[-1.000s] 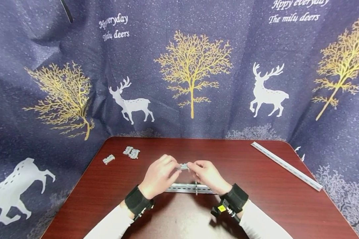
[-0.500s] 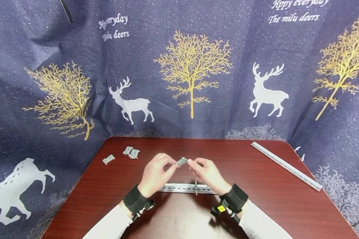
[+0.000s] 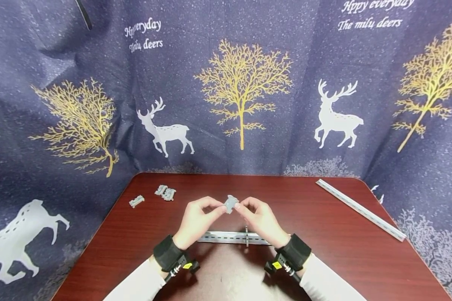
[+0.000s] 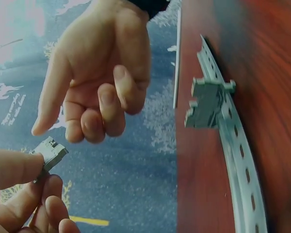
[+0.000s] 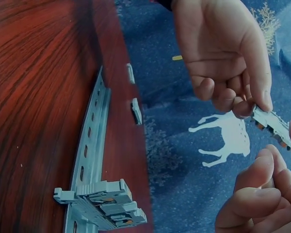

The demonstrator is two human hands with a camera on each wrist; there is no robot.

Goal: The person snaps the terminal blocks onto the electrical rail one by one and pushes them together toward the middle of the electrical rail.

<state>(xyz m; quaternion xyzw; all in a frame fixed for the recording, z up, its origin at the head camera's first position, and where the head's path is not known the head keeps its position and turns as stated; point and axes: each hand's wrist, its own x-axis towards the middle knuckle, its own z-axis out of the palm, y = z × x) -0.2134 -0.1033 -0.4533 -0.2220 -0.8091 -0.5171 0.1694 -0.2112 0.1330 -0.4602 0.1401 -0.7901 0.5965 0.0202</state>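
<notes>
Between thumb and index finger, my left hand (image 3: pixel 196 219) pinches a grey DIN rail terminal block (image 3: pixel 230 204) above the table, its flat side towards the head view. My right hand (image 3: pixel 261 219) is beside the block's right edge, thumb extended and other fingers loosely curled. The left wrist view shows a small gap between this right thumb and the held terminal block (image 4: pixel 51 151). Below the hands lies a slotted metal DIN rail (image 3: pixel 222 237), partly hidden by the right hand. Another terminal block (image 5: pixel 109 206) stands clipped across that rail.
Loose terminal blocks lie at the table's far left, one (image 3: pixel 137 201) apart from a pair (image 3: pixel 168 194). A second DIN rail (image 3: pixel 361 210) slants along the right side of the red-brown table (image 3: pixel 305 192). Behind hangs a dark blue curtain (image 3: pixel 278 159) with deer and trees.
The held terminal block has turned from edge-on to showing its flat side, and has risen slightly. The right fingers, earlier at its right end, now appear slightly apart from it.
</notes>
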